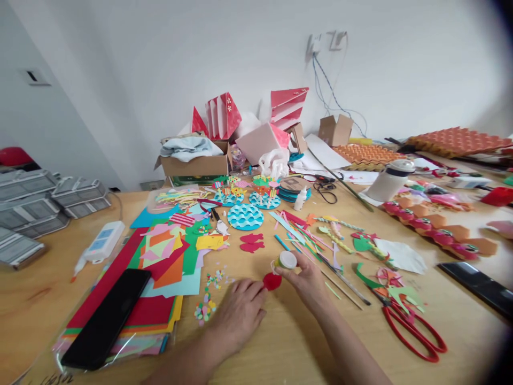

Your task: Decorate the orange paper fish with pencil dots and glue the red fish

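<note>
My right hand [306, 278] is closed round a small container with a white lid [287, 260], tilted just above a red paper piece [272, 281] on the table. Beside that piece, my left hand [241, 308] rests low with its fingertips at the red edge; whether they pinch it is too small to tell. Farther back lie two red fish-shaped cutouts [252, 243]. Small coloured paper dots [206, 305] are scattered left of my left hand. A blue wavy disc [245, 216] sits behind the cutouts.
A black phone [107, 318] lies on coloured paper sheets [160, 315] at the left. Red-handled scissors [414, 331] are at the right, near paper scraps. Thin sticks [340, 286] and strips stretch behind my right hand. A white glue bottle [300, 198] stands at the back.
</note>
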`<control>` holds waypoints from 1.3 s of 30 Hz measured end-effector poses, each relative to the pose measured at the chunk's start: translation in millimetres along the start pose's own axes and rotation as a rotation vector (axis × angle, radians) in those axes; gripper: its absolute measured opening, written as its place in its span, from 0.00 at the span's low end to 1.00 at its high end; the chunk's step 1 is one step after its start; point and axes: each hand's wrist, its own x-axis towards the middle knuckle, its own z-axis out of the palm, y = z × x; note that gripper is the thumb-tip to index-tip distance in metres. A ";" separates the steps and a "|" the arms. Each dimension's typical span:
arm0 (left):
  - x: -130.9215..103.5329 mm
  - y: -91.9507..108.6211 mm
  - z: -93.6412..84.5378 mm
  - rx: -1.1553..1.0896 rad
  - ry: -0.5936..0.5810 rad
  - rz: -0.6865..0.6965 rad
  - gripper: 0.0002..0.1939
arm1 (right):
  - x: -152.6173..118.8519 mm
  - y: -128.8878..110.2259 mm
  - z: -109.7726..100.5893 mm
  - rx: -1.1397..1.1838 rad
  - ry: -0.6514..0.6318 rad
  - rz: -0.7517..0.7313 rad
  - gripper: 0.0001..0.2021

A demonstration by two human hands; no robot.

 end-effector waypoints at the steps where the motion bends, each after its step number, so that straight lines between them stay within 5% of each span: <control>1: 0.1 0.0 0.1 0.000 -0.003 -0.002 0.18 | -0.4 -0.8 0.4 -0.003 0.008 -0.001 0.10; 39: -0.1 1.1 0.1 0.016 -0.019 -0.022 0.19 | -4.4 -15.4 11.5 0.009 -0.043 -0.028 0.10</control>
